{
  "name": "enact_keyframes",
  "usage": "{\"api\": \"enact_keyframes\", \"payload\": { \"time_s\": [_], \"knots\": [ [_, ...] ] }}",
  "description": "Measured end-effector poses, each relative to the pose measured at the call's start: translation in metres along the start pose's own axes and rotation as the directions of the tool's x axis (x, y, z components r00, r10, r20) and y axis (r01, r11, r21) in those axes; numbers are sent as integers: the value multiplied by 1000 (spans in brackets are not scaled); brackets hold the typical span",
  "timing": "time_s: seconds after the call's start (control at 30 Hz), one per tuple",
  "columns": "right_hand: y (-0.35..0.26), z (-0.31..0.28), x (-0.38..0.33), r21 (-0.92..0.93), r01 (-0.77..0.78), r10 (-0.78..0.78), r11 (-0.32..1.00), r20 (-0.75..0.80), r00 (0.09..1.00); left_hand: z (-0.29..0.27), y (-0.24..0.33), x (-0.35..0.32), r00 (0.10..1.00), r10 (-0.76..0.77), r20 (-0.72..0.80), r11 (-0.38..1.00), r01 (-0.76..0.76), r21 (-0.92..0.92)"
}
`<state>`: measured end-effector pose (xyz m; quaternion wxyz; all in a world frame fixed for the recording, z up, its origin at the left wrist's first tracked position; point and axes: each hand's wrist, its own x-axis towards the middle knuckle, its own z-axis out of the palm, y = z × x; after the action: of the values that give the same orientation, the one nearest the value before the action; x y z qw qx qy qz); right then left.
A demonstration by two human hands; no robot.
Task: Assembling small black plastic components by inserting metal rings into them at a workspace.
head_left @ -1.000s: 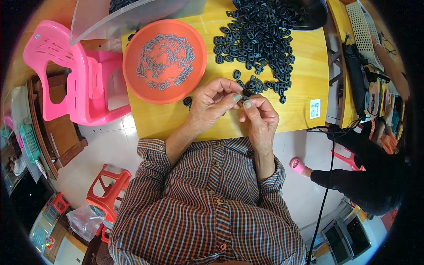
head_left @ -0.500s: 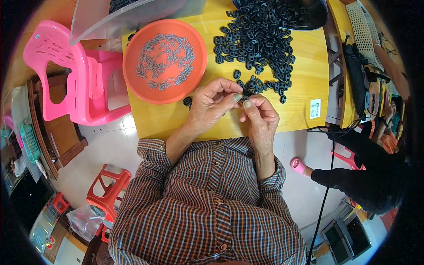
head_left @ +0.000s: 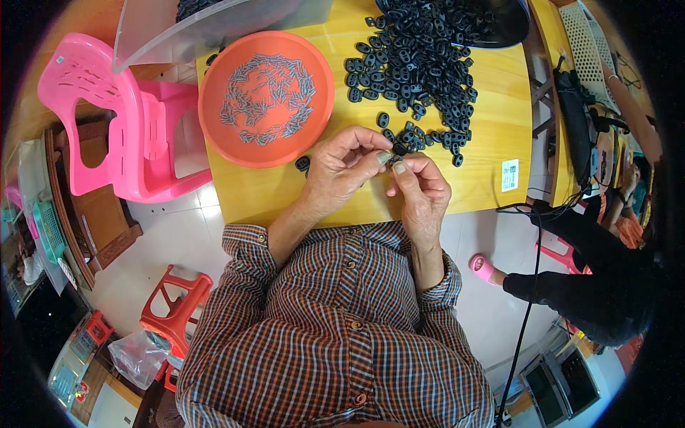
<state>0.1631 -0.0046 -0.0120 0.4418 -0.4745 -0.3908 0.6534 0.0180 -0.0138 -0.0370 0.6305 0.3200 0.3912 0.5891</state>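
My left hand (head_left: 345, 165) and my right hand (head_left: 422, 189) meet above the near part of the yellow table (head_left: 492, 132). Both are closed in a pinch, fingertips and thumbs together on a small black cord lock (head_left: 392, 162), mostly covered by the fingers. Just beyond my fingertips lie several loose cord locks (head_left: 409, 138). They trail off a big heap of two-holed black cord locks (head_left: 421, 64). Left of my left hand, an orange round tray (head_left: 214, 132) holds many small grey metal springs (head_left: 267, 100). A couple of cord locks (head_left: 303, 164) rest beside the tray's near rim.
A clear plastic bin (head_left: 157, 43) stands at the far left, and a dark bowl (head_left: 510, 25) at the far right. Pink chair (head_left: 132, 135) and red stool (head_left: 171, 314) are on my left. At right, a black cable (head_left: 531, 285) hangs near another person's leg (head_left: 571, 299).
My hands stay in nearly the same place, with only a slight shift of the fingertips on the cord lock. Everything else on the table looks unchanged.
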Motion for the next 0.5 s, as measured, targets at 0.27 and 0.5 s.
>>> {"api": "enact_keyframes", "payload": {
  "time_s": [0.27,0.5],
  "knots": [
    [1,1,-1,8,-9,9,1000,-13,1000,1,-1,2,998,-63,0,993,63,95],
    [0,3,-1,20,-27,27,999,-10,1000,0,-3,1,997,-83,12,991,81,103]
  ]
}}
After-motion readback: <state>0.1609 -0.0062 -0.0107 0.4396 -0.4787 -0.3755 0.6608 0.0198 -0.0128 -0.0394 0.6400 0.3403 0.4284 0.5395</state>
